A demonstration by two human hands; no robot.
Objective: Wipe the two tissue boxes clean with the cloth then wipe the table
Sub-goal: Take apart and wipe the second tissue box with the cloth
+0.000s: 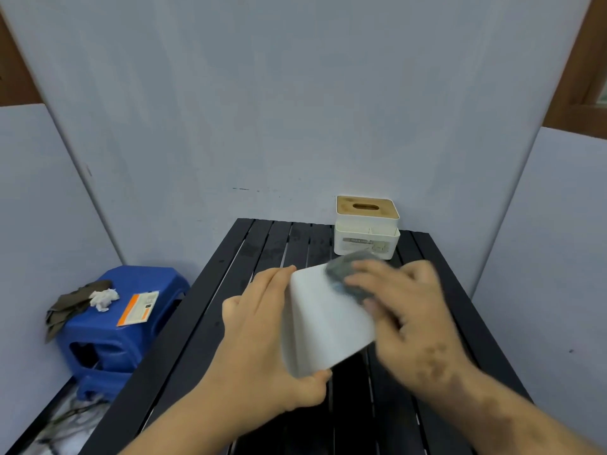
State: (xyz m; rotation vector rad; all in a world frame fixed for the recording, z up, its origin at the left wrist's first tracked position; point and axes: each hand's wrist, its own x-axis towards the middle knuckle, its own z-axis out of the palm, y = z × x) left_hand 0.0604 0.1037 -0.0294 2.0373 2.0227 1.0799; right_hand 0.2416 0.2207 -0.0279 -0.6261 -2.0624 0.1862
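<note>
Here two hands: left hand (262, 326) grips one tissue box (323, 323), right hand (404, 310) presses one cloth (349, 274).

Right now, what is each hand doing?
Left hand: grips the white tissue box, tilted above the table.
Right hand: blurred, presses the grey cloth on the box.
</note>
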